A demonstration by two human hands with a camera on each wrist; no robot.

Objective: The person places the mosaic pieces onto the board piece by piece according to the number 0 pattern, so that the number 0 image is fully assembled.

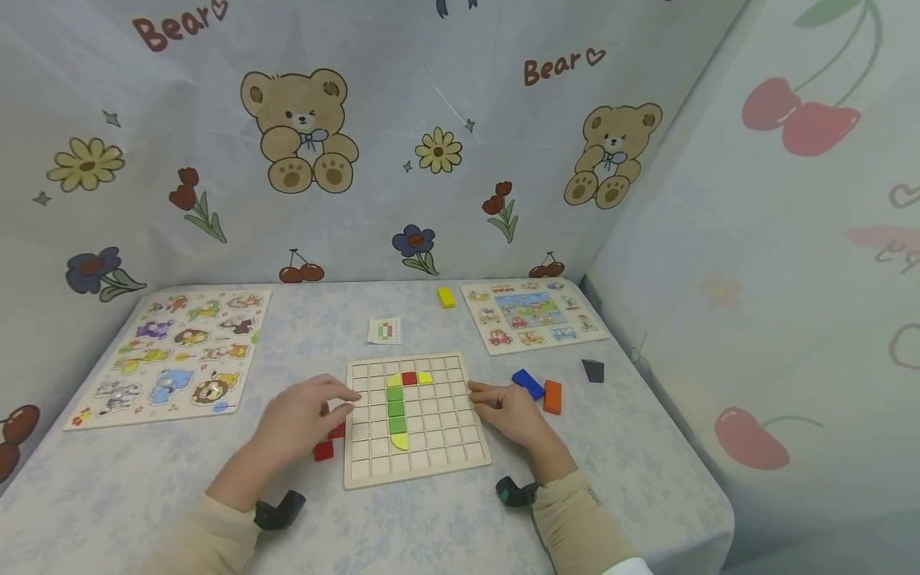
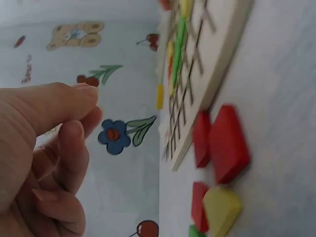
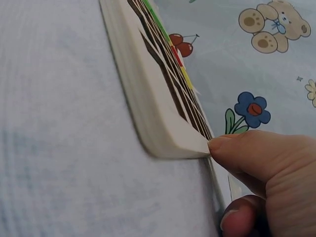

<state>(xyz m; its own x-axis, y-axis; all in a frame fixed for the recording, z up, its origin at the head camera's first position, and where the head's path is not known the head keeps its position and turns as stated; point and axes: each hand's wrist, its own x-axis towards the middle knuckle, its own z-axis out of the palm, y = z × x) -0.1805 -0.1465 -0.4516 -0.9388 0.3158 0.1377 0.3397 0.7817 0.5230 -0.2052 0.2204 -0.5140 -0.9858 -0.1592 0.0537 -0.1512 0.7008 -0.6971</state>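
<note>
A pale wooden grid board (image 1: 446, 431) lies on the table between the two hands. Green squares (image 1: 397, 409) form a column on it, with a yellow rounded piece (image 1: 399, 442) at the bottom. Along the top sit a red square (image 1: 410, 378) and yellow pieces (image 1: 426, 377) either side. My left hand (image 1: 298, 411) hovers at the board's left edge, fingers bent loosely, nothing visible between them. Red blocks (image 2: 228, 143) and a yellow piece (image 2: 222, 210) lie below it. My right hand (image 1: 513, 407) touches the board's right edge, thumb tip (image 3: 219, 144) against its rim.
A small pattern card (image 1: 384, 331) lies behind the board. Blue (image 1: 528, 383) and orange (image 1: 552, 397) blocks and a dark piece (image 1: 593, 370) are at right. A yellow block (image 1: 446, 298), an animal puzzle (image 1: 244, 351) and a vehicle puzzle (image 1: 483, 313) are farther back.
</note>
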